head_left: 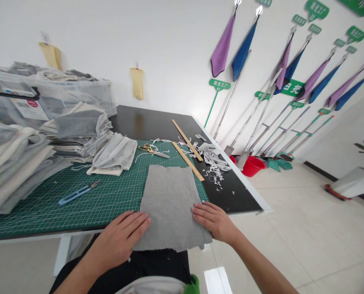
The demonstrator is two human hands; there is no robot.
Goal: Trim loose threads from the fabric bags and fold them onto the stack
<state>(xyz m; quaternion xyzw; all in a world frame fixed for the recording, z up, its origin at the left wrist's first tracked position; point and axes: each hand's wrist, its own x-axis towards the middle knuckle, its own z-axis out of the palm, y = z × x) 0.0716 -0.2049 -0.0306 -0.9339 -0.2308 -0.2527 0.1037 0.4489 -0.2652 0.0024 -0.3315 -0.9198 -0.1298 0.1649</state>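
Note:
A grey piece of cloth [171, 200] lies flat on the green cutting mat [117, 204], its near end hanging past the table edge. On its left edge rests my left hand [122, 234], fingers stretched out flat. My right hand [214, 220] lies on the right edge, fingers likewise extended and slightly spread. Beyond the cloth are scissors with gold handles [153, 150] and two wooden rulers [188, 161], one partly off the mat. A blue craft knife or snipper [79, 193] lies on the mat to the left.
Stacks of grey and white cloth [78, 134] stand at the left, before a clear plastic bin [78, 92] full of fabric. Cloth scraps [212, 159] litter the black table top [231, 200] at right. Red bucket [253, 165] and mops stand by the wall.

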